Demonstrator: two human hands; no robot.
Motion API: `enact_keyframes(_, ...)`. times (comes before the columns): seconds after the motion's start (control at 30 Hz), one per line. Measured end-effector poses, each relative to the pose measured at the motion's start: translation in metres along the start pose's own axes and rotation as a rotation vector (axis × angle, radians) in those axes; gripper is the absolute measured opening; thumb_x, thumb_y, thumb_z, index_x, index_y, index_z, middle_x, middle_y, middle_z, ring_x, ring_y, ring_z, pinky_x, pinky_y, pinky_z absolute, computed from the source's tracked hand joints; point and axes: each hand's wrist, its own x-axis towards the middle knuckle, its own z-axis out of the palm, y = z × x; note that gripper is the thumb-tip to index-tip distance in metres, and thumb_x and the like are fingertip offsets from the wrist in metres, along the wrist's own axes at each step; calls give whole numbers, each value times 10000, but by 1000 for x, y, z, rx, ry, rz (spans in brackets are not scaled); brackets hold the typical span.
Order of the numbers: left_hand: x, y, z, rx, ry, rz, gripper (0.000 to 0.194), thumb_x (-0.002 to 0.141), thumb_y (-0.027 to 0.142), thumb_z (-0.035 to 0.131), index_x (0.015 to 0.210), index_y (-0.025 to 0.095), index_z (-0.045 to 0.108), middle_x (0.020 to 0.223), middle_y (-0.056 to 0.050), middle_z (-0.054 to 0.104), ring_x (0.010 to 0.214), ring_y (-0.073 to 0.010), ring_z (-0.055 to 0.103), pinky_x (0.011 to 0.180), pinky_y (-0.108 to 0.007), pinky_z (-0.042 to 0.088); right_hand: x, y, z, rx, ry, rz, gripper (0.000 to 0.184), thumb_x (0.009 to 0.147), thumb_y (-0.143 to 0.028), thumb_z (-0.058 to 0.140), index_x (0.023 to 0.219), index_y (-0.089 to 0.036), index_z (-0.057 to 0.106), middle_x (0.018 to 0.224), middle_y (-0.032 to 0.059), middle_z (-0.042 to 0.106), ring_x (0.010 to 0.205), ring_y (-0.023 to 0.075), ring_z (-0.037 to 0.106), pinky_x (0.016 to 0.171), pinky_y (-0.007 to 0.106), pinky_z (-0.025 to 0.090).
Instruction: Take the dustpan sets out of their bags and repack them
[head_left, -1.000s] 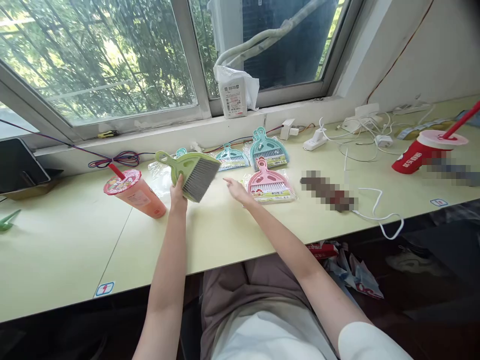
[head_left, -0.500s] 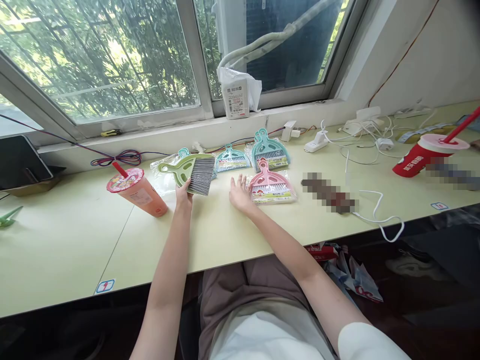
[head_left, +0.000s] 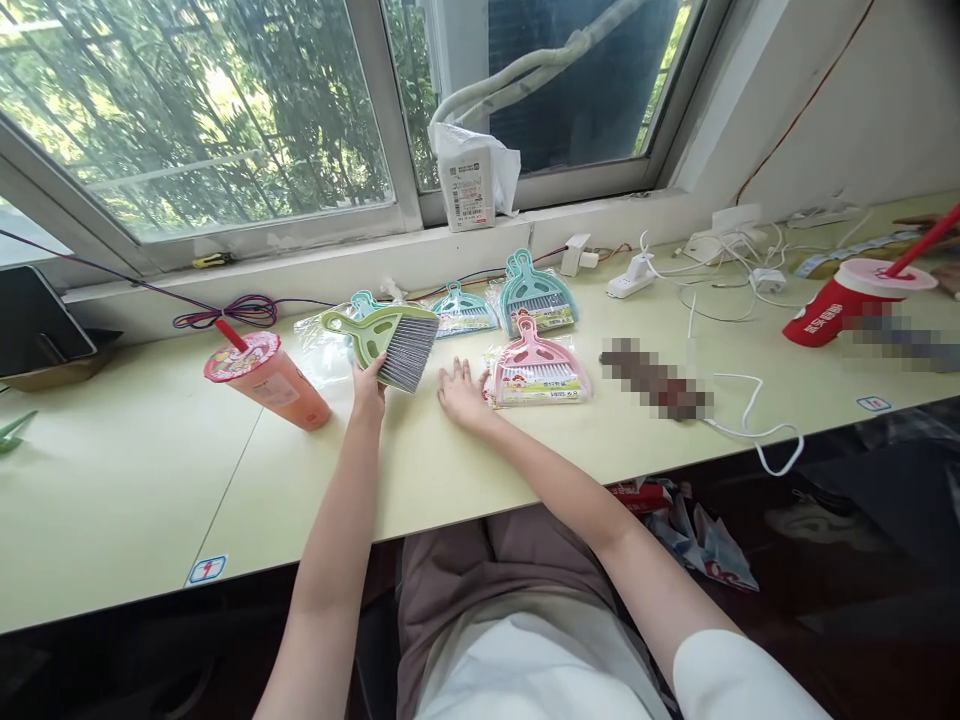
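Note:
In my left hand (head_left: 369, 388) is a green dustpan and brush set (head_left: 364, 340), held up off the table with its grey bristles (head_left: 409, 348) turned to the right. My right hand (head_left: 461, 393) rests on the table with its fingers spread, just left of a pink dustpan and brush set (head_left: 538, 370) in clear wrapping. Behind lie wrapped teal sets: a small one (head_left: 459, 312) in the middle and larger ones (head_left: 534, 295) stacked to the right. Another teal set (head_left: 365, 300) is partly hidden behind the green one.
A tall drink cup (head_left: 281, 385) with a red straw stands left of my left arm. On the right are a red cup (head_left: 840, 305), white cables (head_left: 750, 430) and a power strip (head_left: 631, 276). A box of tissues (head_left: 470, 190) sits on the sill (head_left: 300, 262).
My right hand has shifted left, away from the pink set. The green set in my left hand has tilted, its bristles swinging slightly to the right.

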Motion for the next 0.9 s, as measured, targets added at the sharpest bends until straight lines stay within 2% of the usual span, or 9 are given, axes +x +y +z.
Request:
enact_keyframes(0.1,0,1,-1,4,12,6,514,698,146,736,1180,260,596,1057,-43,653,819,-122,636,605,-168,527,4,0,2,184,16,-166,551,910,-96,376,1459,-137,403,1608,183,159,1495,288,146,1178,548,171)
enact_keyframes(0.17,0,1,-2,8,15,16,503,703,145,735,1173,259,598,1060,-42,654,835,-126,639,612,-171,532,6,1,1,280,93,-216,561,870,-17,370,1406,-140,479,1579,157,258,1461,232,260,1174,430,260)
enact_keyframes(0.23,1,2,-3,7,16,23,483,712,147,730,1165,252,598,1068,-43,656,855,-133,643,631,-181,541,7,3,-2,266,206,-198,551,850,17,388,1352,-153,536,1550,139,318,1434,227,301,1147,407,311)
enact_keyframes(0.3,1,3,-4,0,25,28,470,721,147,727,1163,243,597,1072,-45,656,871,-140,645,657,-194,550,9,8,-6,179,258,-136,468,863,-32,484,1304,-163,571,1523,151,355,1410,276,312,1109,461,348)
enact_keyframes(0.43,2,4,-4,-16,72,10,490,730,128,710,1189,244,586,1035,-43,653,842,-139,647,657,-205,552,11,15,-10,104,108,-25,398,819,-189,692,1209,-172,620,1318,178,538,1276,335,430,1007,506,419)
enact_keyframes(0.6,1,4,-2,-18,74,-7,511,751,155,692,1233,274,568,1025,-36,651,822,-136,653,626,-199,545,6,11,-2,270,1,-162,743,660,-76,786,1341,-219,526,1260,122,516,1160,250,551,960,367,474)
enact_keyframes(0.73,-1,2,-3,-5,47,29,527,736,153,705,1232,281,579,1047,-41,658,824,-137,654,610,-194,538,0,7,-3,359,-172,-227,922,543,-77,834,1388,-221,493,1202,108,552,1017,228,626,852,318,522)
enact_keyframes(0.8,0,2,-4,-1,52,31,497,733,156,710,1203,269,597,1041,-46,662,831,-140,654,613,-193,539,0,6,-7,395,-252,-260,870,538,-67,819,1351,-203,539,1086,82,623,955,220,641,771,277,522)
enact_keyframes(0.9,1,0,-6,8,54,35,469,735,171,712,1183,254,602,1045,-53,665,844,-145,656,626,-199,543,2,4,-14,487,-307,-323,549,609,-119,786,1142,-191,676,843,11,670,813,184,646,683,236,483)
